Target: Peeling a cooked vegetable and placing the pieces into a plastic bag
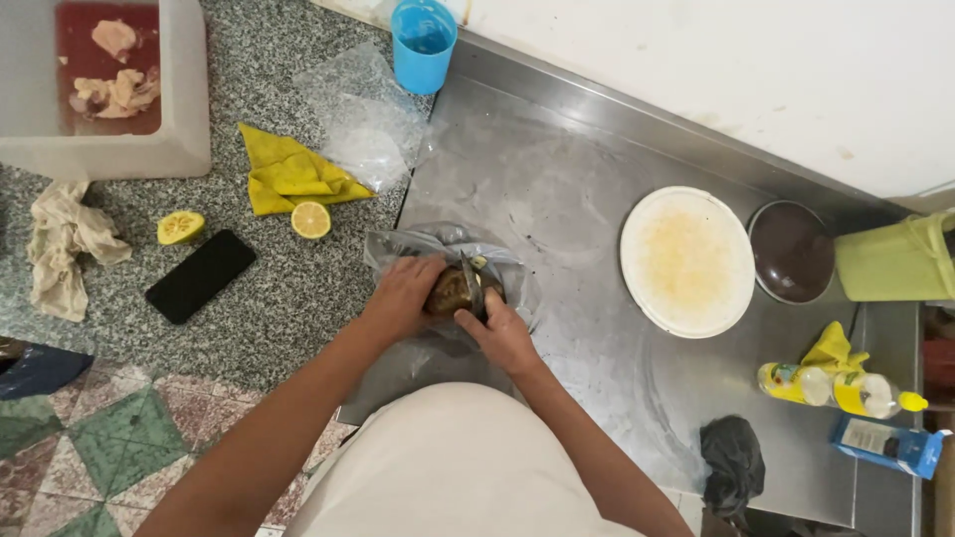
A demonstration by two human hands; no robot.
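My left hand (403, 295) grips a brownish lump of food (450, 290) over a clear plastic bag (398, 245) on the steel counter (557, 199). A knife (470, 279) is held in my right hand (502, 333), its blade standing on the lump between my two hands. Part of the lump is hidden by my fingers.
A white round board (686, 261) and a dark bowl (792, 251) lie to the right, with a green jug (895, 261), yellow bottle (811, 383) and blue carton (890, 445). Left on the stone top: black phone (200, 275), lime halves (310, 220), yellow cloth (288, 174), blue cup (423, 45), white tub (104, 85).
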